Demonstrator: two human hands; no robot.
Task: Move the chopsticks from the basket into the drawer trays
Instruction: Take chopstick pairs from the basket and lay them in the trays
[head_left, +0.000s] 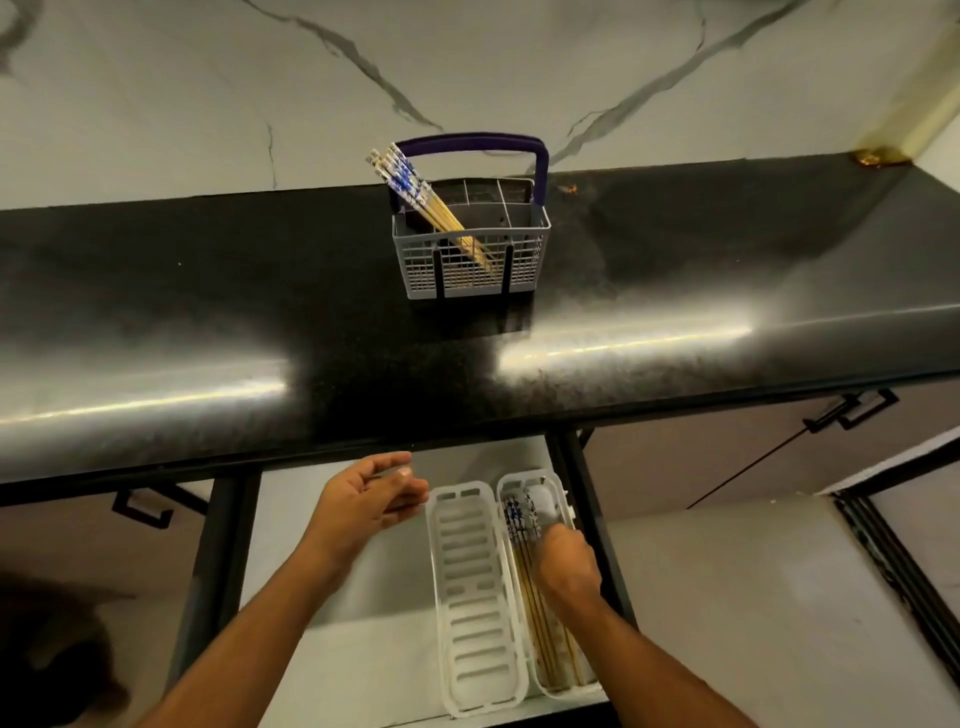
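Observation:
A grey cutlery basket (470, 270) with a dark purple handle stands on the black countertop. Several chopsticks (415, 195) with blue-and-white patterned tops lean to the left inside it. Below, the open drawer holds two white slotted trays side by side. The left tray (475, 597) holds nothing. The right tray (553, 670) holds several chopsticks (519, 525). My right hand (569, 564) reaches down into the right tray, fingers curled over those chopsticks. My left hand (371, 499) hovers with relaxed fingers just left of the left tray's far end, holding nothing.
The black countertop (260, 312) overhangs the drawer's back part. The drawer's white floor (332, 649) lies to the left of the trays. Cabinet fronts with black handles (852, 410) flank the drawer. A marble-look wall rises behind the counter.

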